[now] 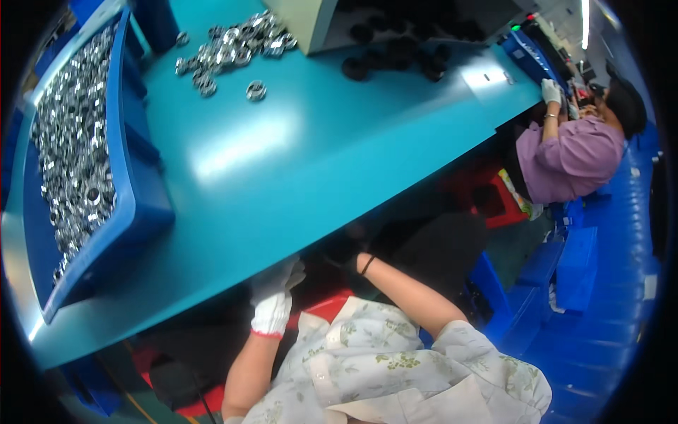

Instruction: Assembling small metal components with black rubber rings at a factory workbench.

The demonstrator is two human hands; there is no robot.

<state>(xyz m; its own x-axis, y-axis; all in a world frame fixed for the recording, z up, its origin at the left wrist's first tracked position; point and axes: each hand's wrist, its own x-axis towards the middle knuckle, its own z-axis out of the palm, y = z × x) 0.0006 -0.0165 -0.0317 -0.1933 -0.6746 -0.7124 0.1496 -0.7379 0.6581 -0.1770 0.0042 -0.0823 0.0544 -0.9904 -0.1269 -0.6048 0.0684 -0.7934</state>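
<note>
My left hand, in a white knitted glove with a red cuff edge, is at the near edge of the teal table. Its fingers are blurred and partly in shadow, so their grip does not show. My right hand reaches into the dark just below the table edge, a black band round its wrist. Shadow hides its fingers and anything in them. On the far part of the table lies a loose pile of shiny metal ring-shaped parts, with one single ring nearer to me.
A deep blue bin full of small metal parts stands on the table's left. Dark round pieces lie by a pale box-like housing. At right, a person in purple works near a red stool; blue bins stand behind.
</note>
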